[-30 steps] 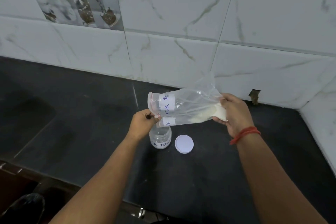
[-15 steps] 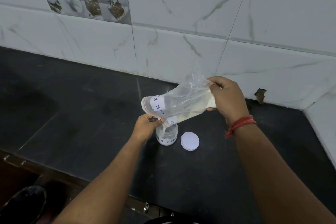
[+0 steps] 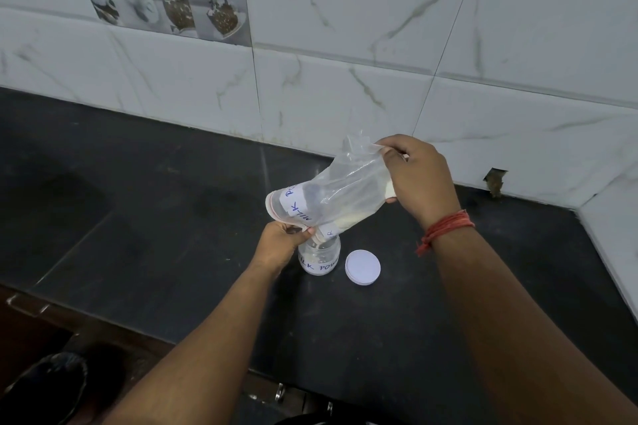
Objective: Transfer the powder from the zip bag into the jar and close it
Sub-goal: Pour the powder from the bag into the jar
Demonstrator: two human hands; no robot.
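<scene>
A clear zip bag (image 3: 331, 195) with a handwritten milk powder label is tilted, its open mouth down over a small clear jar (image 3: 319, 257) standing on the black counter. White powder lies along the bag's lower side and some lies in the jar. My left hand (image 3: 281, 238) pinches the bag's mouth just above the jar's opening. My right hand (image 3: 417, 176) holds the bag's closed end up high, to the right. The jar's white lid (image 3: 362, 267) lies flat on the counter just right of the jar.
The black counter (image 3: 155, 217) runs back to a white marble-tiled wall (image 3: 345, 45), which turns a corner at the right. The counter's front edge runs along the bottom left, with a dark shoe (image 3: 45, 386) on the floor below it.
My right hand has lifted the bag's closed end higher, so the bag slopes more steeply. The mouth has come down onto the jar, and powder has slid toward it.
</scene>
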